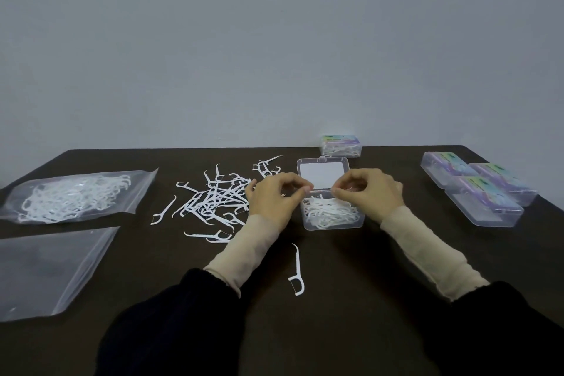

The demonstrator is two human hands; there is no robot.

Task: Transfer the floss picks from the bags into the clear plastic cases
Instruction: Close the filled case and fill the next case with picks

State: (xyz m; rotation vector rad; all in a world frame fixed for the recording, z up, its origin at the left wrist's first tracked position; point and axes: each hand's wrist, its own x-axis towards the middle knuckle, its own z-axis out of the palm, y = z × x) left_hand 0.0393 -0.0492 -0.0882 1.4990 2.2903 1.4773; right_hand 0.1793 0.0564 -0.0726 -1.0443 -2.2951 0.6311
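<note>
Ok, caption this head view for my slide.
Both hands hover over the open case of floss picks.

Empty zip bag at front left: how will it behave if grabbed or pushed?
The empty zip bag looks like thin clear film lying flat, so it is probably floppy and very light. Glossy on the smooth dark table, it would likely slide rather than lift when pushed.

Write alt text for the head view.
Both hands, left and right, hover with pinched fingers over an open clear case partly filled with floss picks. Loose picks and two bags lie left on the dark table; closed cases sit right.
</note>
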